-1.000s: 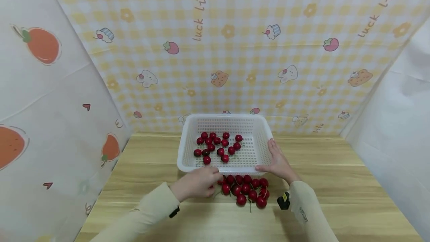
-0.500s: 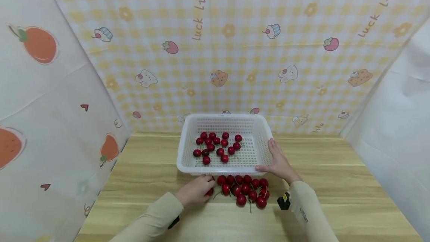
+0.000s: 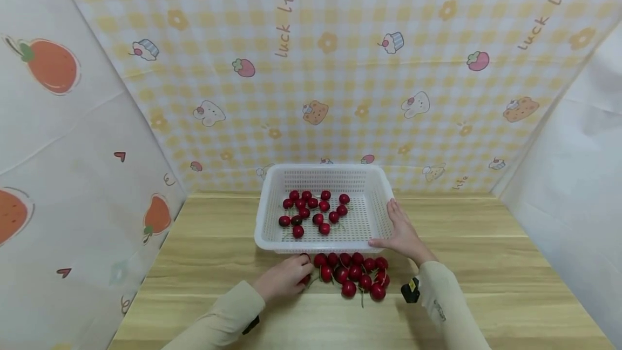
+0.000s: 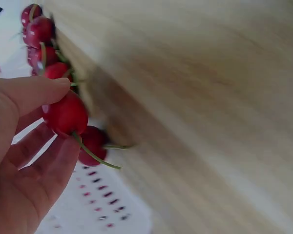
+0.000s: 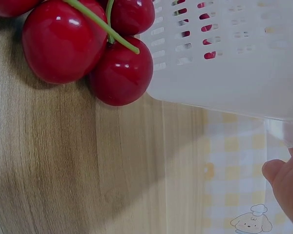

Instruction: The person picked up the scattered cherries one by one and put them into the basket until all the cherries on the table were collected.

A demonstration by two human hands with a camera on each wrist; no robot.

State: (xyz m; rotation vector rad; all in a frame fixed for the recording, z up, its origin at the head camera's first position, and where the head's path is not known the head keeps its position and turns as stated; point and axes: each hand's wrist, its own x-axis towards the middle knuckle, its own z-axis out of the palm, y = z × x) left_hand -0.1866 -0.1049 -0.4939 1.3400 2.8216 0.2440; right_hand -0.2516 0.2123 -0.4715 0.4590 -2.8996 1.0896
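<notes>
My left hand [image 3: 284,277] is low over the table, in front of the white basket [image 3: 262,215]. It pinches a red cherry [image 4: 66,114] between thumb and fingers, the green stem sticking out. Just past it, another cherry [image 4: 92,146] lies beside the basket wall. Several cherries with stems form a pile [image 3: 355,273] right of this hand, along the basket's front. My right hand [image 3: 404,237] rests at the basket's front right corner, fingers straight along the right side and thumb on the front rim. Inside the basket, several cherries [image 3: 304,213] lie mostly toward the left.
The wooden table [image 3: 486,263] extends to both sides of the basket. A yellow checked cloth [image 3: 340,85] hangs close behind, and white cloths stand at the left [image 3: 73,139] and right [image 3: 578,166].
My left hand has moved slightly left and toward me, away from the basket's front rim and the pile, and a cherry shows at its fingertips. The right hand keeps its place on the basket.
</notes>
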